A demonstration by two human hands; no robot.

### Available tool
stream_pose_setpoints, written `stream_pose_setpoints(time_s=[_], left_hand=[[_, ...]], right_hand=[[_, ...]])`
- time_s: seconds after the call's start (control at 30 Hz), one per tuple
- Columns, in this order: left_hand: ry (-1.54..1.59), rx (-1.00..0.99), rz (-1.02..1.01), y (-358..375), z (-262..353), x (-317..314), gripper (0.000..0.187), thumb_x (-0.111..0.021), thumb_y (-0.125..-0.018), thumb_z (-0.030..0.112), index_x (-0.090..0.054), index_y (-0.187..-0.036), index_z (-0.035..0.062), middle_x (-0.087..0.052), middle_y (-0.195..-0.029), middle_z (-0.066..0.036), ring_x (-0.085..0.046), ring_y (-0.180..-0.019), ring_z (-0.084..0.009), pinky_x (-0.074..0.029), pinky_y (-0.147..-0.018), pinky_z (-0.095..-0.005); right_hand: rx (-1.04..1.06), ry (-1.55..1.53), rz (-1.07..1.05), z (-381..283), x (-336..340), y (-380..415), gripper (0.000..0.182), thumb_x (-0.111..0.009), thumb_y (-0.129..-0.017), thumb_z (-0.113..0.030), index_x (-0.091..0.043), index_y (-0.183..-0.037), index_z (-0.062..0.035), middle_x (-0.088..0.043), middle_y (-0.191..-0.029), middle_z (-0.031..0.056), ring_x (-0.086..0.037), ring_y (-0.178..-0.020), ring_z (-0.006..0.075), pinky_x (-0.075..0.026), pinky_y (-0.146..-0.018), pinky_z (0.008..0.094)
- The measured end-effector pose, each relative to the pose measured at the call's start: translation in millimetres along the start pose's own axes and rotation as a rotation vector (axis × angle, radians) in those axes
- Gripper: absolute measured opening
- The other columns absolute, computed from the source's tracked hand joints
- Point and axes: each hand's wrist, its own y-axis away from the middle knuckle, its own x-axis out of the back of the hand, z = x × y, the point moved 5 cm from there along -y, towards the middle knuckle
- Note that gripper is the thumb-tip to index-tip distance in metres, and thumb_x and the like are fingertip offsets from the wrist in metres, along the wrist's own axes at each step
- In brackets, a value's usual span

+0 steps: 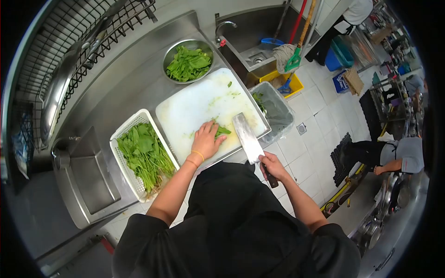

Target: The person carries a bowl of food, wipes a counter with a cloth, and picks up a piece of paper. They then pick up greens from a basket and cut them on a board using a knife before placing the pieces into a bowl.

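Note:
My left hand [207, 141] presses down on a small bunch of leafy greens [223, 131], its fingers closed over part of it on the white cutting board [185, 107]. To its right, my right hand [274, 167] is wrapped round the dark handle of a cleaver [247, 137]. The wide blade lies over the board's near right edge, apart from the greens. Small green scraps dot the board. A white perforated basket [121, 160] at the left holds long-stemmed greens [144, 150]. Behind the board, a steel bowl [169, 50] contains cut leaves [189, 64].
A lined bin [281, 116] with green scraps stands against the counter's right side. Beyond it are a yellow bucket [294, 86], a mop [285, 56] and a sink [236, 45]. A smaller sink [95, 171] lies left. Other people stand at the right.

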Motion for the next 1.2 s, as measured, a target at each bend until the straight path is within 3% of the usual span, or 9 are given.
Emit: stream_pose_setpoints(time_s=[0.1, 0.13, 0.47, 0.73, 0.8, 0.97, 1.03, 1.13, 1.2], left_hand=[[-0.137, 0.092, 0.159, 31, 22, 26, 0.062, -0.066, -0.087, 0.04, -0.05, -0.135, 0.0045, -0.041, -0.145, -0.017, -0.034, -0.134, -0.0387, -0.033, -0.106, -0.0493], [-0.122, 0.225, 0.15, 37, 19, 27, 0.065, -0.073, -0.082, 0.03, -0.049, -0.137, 0.0044, -0.042, -0.143, -0.017, -0.038, -0.129, -0.0387, -0.035, -0.106, -0.0466], [0.132, 0.17, 0.304, 20, -4, -10, 0.055, -0.067, -0.085, 0.01, -0.052, -0.137, 0.0079, -0.05, -0.132, -0.022, -0.048, -0.117, -0.0394, -0.04, -0.103, -0.0439], [0.117, 0.147, 0.476, -26, -15, 40, 0.042, -0.063, -0.087, 0.01, -0.06, -0.129, 0.0069, -0.052, -0.129, -0.024, -0.052, -0.116, -0.0407, -0.043, -0.101, -0.045], [0.109, 0.058, 0.569, -62, -23, 80, 0.039, -0.063, -0.086, 0.01, -0.064, -0.124, 0.0053, -0.055, -0.125, -0.025, -0.055, -0.114, -0.0403, -0.044, -0.099, -0.0445], [0.176, -0.05, 0.56, -182, -74, 146, 0.034, -0.062, -0.085, 0.012, -0.067, -0.117, 0.004, -0.058, -0.121, -0.025, -0.057, -0.11, -0.0418, -0.044, -0.099, -0.045], [-0.124, 0.216, 0.264, -216, -100, 151, 0.032, -0.064, -0.086, 0.018, -0.069, -0.115, 0.0068, -0.059, -0.123, -0.024, -0.057, -0.111, -0.0404, -0.044, -0.099, -0.0454], [-0.175, 0.341, 0.446, -216, -99, 180, 0.031, -0.065, -0.087, 0.024, -0.07, -0.114, 0.0097, -0.061, -0.122, -0.022, -0.057, -0.115, -0.0377, -0.045, -0.1, -0.0448], [-0.088, 0.369, 0.316, -239, -117, 165, 0.03, -0.066, -0.086, 0.025, -0.071, -0.112, 0.0098, -0.062, -0.121, -0.021, -0.057, -0.115, -0.037, -0.045, -0.1, -0.0444]], right_hand=[[-0.006, 0.064, -0.058, -8, -14, -7, 0.024, -0.044, -0.101, -0.025, -0.055, -0.109, -0.0044, -0.05, -0.058, 0.0043, -0.049, -0.04, 0.0135, -0.042, -0.037, 0.0294], [-0.008, 0.097, -0.104, -8, -18, -12, 0.026, -0.043, -0.102, -0.026, -0.054, -0.11, -0.0043, -0.05, -0.06, 0.0046, -0.049, -0.04, 0.0136, -0.042, -0.037, 0.0296], [-0.027, 0.222, -0.235, -16, -50, -46, 0.028, -0.041, -0.103, -0.026, -0.052, -0.118, -0.0039, -0.049, -0.058, 0.0037, -0.048, -0.039, 0.0135, -0.043, -0.036, 0.0295], [0.145, 0.243, -0.186, -89, -71, -69, 0.024, -0.043, -0.102, -0.022, -0.054, -0.11, -0.0026, -0.048, -0.054, 0.0033, -0.047, -0.038, 0.0133, -0.04, -0.036, 0.0302], [0.259, 0.246, -0.152, -132, -78, -80, 0.02, -0.043, -0.101, -0.02, -0.052, -0.1, -0.0028, -0.048, -0.053, 0.0036, -0.046, -0.037, 0.0138, -0.04, -0.037, 0.031], [0.156, 0.21, -0.075, -205, -84, -92, 0.021, -0.044, -0.1, -0.023, -0.052, -0.098, -0.0039, -0.048, -0.053, 0.0036, -0.047, -0.038, 0.0141, -0.04, -0.035, 0.0305], [0.126, 0.203, -0.037, -202, -79, -91, 0.022, -0.044, -0.1, -0.024, -0.052, -0.095, -0.0035, -0.048, -0.053, 0.0035, -0.047, -0.038, 0.014, -0.04, -0.035, 0.0308], [0.188, 0.362, 0.015, -164, -70, -72, 0.023, -0.047, -0.099, -0.023, -0.052, -0.088, -0.003, -0.049, -0.053, 0.0037, -0.049, -0.039, 0.0136, -0.041, -0.037, 0.0317], [0.186, 0.384, 0.045, -139, -66, -58, 0.024, -0.047, -0.099, -0.022, -0.052, -0.086, -0.0031, -0.049, -0.053, 0.0036, -0.049, -0.04, 0.0134, -0.042, -0.038, 0.0317]])
